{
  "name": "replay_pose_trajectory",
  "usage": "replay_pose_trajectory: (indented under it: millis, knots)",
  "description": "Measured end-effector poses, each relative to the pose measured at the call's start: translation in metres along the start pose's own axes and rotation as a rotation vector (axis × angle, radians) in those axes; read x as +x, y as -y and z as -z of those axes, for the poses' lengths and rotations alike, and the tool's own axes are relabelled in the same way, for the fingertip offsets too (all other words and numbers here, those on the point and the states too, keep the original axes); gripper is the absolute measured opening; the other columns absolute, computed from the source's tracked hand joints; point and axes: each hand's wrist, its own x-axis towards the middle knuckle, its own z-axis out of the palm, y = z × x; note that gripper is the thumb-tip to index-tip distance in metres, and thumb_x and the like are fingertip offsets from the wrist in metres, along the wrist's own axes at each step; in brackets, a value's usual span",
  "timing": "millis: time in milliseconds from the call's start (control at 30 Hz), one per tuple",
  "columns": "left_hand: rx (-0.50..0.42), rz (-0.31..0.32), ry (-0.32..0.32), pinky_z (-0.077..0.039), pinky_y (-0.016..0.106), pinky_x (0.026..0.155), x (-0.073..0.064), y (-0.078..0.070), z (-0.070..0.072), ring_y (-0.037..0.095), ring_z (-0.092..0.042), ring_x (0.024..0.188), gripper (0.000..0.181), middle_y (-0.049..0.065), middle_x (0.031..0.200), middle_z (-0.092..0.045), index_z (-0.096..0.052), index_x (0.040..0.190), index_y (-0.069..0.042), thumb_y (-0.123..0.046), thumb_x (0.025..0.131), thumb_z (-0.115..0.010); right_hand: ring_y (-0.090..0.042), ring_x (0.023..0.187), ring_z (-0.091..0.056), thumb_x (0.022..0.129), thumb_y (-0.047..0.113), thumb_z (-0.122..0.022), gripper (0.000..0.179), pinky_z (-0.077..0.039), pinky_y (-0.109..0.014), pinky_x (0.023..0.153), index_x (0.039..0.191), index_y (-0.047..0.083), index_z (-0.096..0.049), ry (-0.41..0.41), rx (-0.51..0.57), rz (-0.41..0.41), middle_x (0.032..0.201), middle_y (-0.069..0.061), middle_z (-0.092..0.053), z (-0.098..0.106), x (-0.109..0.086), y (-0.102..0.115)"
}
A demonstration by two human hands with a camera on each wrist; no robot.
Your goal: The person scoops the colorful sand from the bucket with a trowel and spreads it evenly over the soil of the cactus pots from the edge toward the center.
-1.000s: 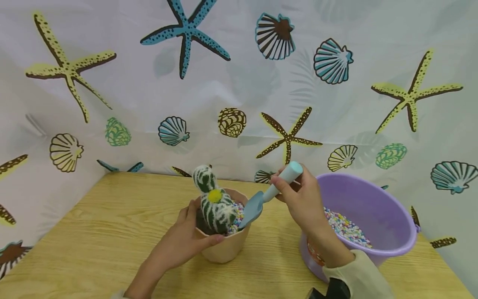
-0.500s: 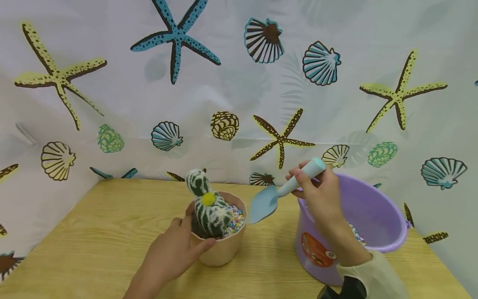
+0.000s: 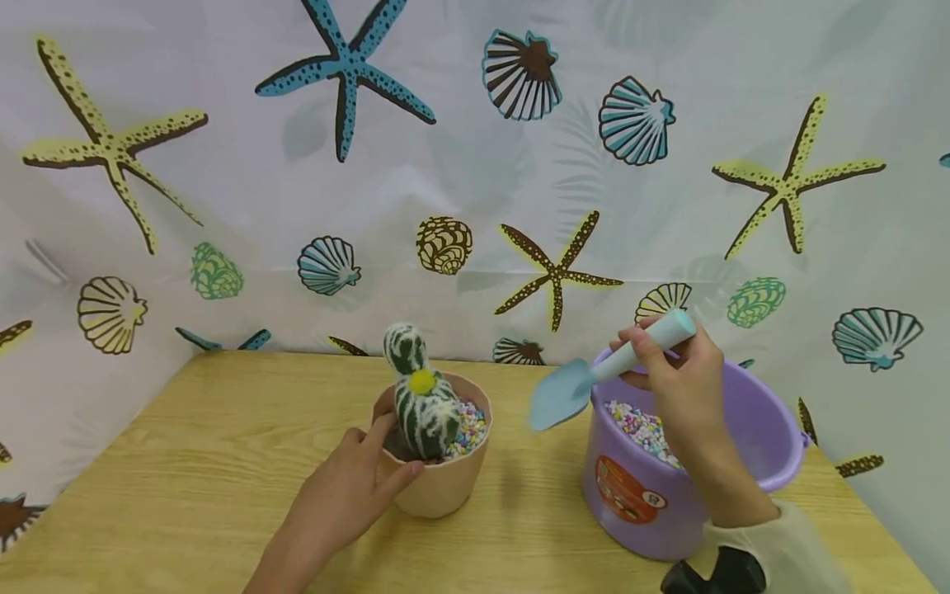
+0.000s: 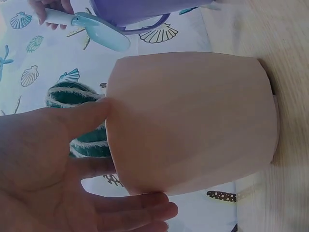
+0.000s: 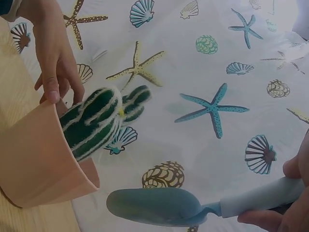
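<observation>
A felt-like cactus, dark green with white stripes and a yellow flower, stands in a peach-coloured flower pot beside small multicoloured beads. My left hand holds the pot's left rim, thumb at the near edge and index finger reaching inside next to the cactus. In the left wrist view, its other fingers lie along the pot's outside. My right hand grips the pale blue handle of a small trowel. The trowel's blade points left, between the pot and the purple bucket.
More beads lie in the bucket, which has an orange label and stands right of the pot, partly covered by my right forearm. Both containers are on a wooden table. A white cloth printed with starfish and shells hangs behind.
My right hand has moved the trowel out of the pot and rightward to the bucket's near-left rim. My left hand stays on the pot.
</observation>
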Motion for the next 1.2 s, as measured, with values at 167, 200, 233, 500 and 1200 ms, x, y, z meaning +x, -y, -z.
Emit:
replay_pose_trajectory:
  millis: [167, 200, 233, 500, 1200]
  knots:
    - [0.049, -0.002, 0.016, -0.052, 0.052, 0.068, 0.0, -0.004, 0.001, 0.042, -0.062, 0.099, 0.079, 0.032, 0.121, -0.052, -0.031, 0.145, -0.001, -0.054, 0.092, -0.054, -0.008, 0.084, -0.07, 0.096, 0.009, -0.055, 0.01, -0.057, -0.025, 0.069, 0.104, 0.002, -0.052, -0.057, 0.044, 0.027, 0.089, 0.004, -0.067, 0.021, 0.005, 0.002]
    - [0.062, 0.005, 0.021, -0.052, 0.052, 0.069, -0.001, -0.005, 0.001, 0.042, -0.061, 0.1, 0.081, 0.032, 0.121, -0.052, -0.031, 0.144, 0.001, -0.056, 0.091, -0.052, -0.008, 0.084, -0.07, 0.096, 0.009, -0.055, 0.009, -0.057, -0.025, 0.069, 0.103, 0.003, -0.052, -0.067, 0.065, 0.028, 0.089, 0.003, -0.068, 0.026, 0.006, 0.002]
    - [0.073, 0.012, 0.029, -0.052, 0.053, 0.07, -0.001, -0.006, 0.002, 0.043, -0.061, 0.101, 0.083, 0.032, 0.122, -0.052, -0.031, 0.144, 0.003, -0.058, 0.091, -0.051, -0.009, 0.084, -0.07, 0.096, 0.009, -0.055, 0.009, -0.057, -0.025, 0.069, 0.102, 0.003, -0.052, -0.077, 0.092, 0.03, 0.089, 0.002, -0.068, 0.03, 0.007, 0.002]
    - [0.105, 0.06, 0.107, -0.05, 0.057, 0.079, -0.007, -0.018, 0.001, 0.045, -0.056, 0.111, 0.083, 0.033, 0.128, -0.05, -0.038, 0.139, 0.008, -0.057, 0.09, -0.054, -0.015, 0.082, -0.072, 0.094, 0.013, -0.058, 0.019, -0.057, -0.029, 0.067, 0.101, -0.002, -0.049, -0.062, 0.337, 0.039, 0.087, -0.004, -0.069, 0.067, 0.017, 0.002]
    - [0.144, -0.215, 0.19, -0.053, 0.045, 0.07, -0.019, -0.082, -0.033, 0.027, -0.065, 0.094, 0.076, 0.014, 0.117, -0.062, -0.047, 0.134, -0.002, -0.058, 0.085, -0.061, 0.004, 0.079, -0.065, 0.095, 0.009, -0.056, 0.004, -0.054, -0.017, 0.064, 0.097, 0.012, -0.054, -0.053, -0.114, -0.072, 0.082, 0.017, -0.065, 0.116, 0.037, -0.036]
